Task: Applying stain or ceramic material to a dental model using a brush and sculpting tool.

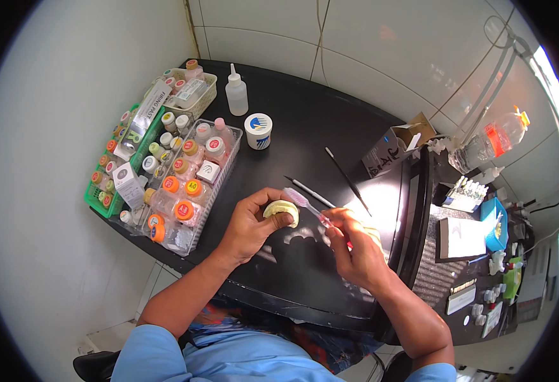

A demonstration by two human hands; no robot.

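My left hand (246, 224) grips a small curved cream-yellow piece, which looks like a dental plaster cast (280, 209), between the thumb and the fingers above the black table (279, 293). In my right hand (357, 248) is a toothbrush (315, 211) with a clear pinkish handle, pinched near its middle. Its pale pink bristles are beside the cast's upper right edge; whether they touch I cannot tell. Just beyond the toothbrush lie a light-handled fine brush (305, 189) with a dark tip and a slim black stick tool (349, 183).
Baskets of small capped jars, a green basket (94, 202) and a clear one (217, 191), line the left side. A squeeze bottle (236, 97) and a white jar (258, 132) stand behind. At right are an open black box (384, 153), a water bottle (488, 143) and a blue tray (496, 224).
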